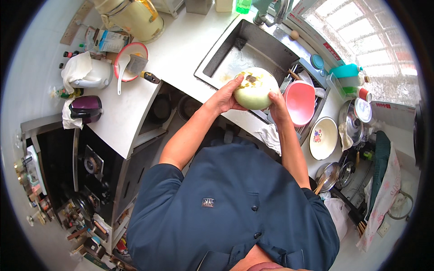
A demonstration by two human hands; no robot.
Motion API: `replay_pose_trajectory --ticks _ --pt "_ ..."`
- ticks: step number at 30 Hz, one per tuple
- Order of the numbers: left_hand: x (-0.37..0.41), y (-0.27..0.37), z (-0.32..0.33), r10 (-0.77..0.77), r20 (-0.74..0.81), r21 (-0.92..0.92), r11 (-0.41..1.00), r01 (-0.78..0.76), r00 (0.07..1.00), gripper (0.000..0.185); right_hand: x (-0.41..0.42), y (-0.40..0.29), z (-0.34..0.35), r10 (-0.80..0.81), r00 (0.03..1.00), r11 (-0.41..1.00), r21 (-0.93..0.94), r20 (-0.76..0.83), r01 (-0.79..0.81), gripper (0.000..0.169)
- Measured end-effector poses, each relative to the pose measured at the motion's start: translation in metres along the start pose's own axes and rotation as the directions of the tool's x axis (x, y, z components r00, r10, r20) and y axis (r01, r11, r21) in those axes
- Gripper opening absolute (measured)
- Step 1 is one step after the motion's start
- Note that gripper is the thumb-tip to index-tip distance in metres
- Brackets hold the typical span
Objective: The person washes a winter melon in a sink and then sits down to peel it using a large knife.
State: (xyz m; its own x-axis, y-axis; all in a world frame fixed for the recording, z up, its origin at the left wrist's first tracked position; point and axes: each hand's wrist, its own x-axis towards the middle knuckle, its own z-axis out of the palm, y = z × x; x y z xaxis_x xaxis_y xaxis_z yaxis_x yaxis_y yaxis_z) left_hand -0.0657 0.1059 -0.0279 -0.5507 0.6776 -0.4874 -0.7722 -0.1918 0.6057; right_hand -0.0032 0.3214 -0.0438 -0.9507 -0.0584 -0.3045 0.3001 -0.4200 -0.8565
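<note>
Both hands hold a round, pale green melon in front of my chest, by the front edge of the sink. Its top bears yellow patches and a dark brown scar. My left hand grips the left side, thumb up near the patches. From the right, my right hand presses its thumb on the rind, its other fingers mostly hidden. Just beyond the right hand, a pink plastic basin rests on a metal rack at the sink's right end.
Over the far side of the sink stands the faucet. Leftward, a red-rimmed bowl bears a white spoon and a flat-bladed tool with a black-and-yellow handle. A floral enamel basin and a white cloth are on the right.
</note>
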Motion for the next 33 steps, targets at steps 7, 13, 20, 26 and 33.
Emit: replay_pose_trajectory --ticks 7,13,20,26,33 --pt "-0.02 -0.017 -0.001 0.052 -0.093 -0.326 0.942 -0.08 0.994 0.064 0.014 -0.017 0.0 -0.032 0.979 0.967 -0.242 0.203 0.082 0.094" --pt "-0.04 -0.022 -0.015 0.11 0.015 -0.63 0.773 -0.076 0.994 0.074 0.015 -0.037 -0.004 0.075 0.966 0.996 -0.069 0.249 -0.06 0.062" --pt "-0.06 -0.03 -0.038 0.155 0.024 -0.676 0.73 -0.098 0.988 0.071 0.041 -0.014 -0.035 -0.054 0.99 0.997 -0.055 0.129 0.061 0.046" --pt "-0.117 -0.051 -0.089 0.132 -0.158 -0.592 0.78 -0.201 0.979 0.069 0.05 0.044 -0.014 -0.41 0.911 0.424 -0.894 -0.046 0.147 0.055" --pt "-0.218 -0.072 -0.132 0.14 -0.38 -0.464 0.826 -0.319 0.914 0.063 0.08 0.057 0.093 -0.228 0.957 0.55 -0.788 0.179 0.278 0.045"
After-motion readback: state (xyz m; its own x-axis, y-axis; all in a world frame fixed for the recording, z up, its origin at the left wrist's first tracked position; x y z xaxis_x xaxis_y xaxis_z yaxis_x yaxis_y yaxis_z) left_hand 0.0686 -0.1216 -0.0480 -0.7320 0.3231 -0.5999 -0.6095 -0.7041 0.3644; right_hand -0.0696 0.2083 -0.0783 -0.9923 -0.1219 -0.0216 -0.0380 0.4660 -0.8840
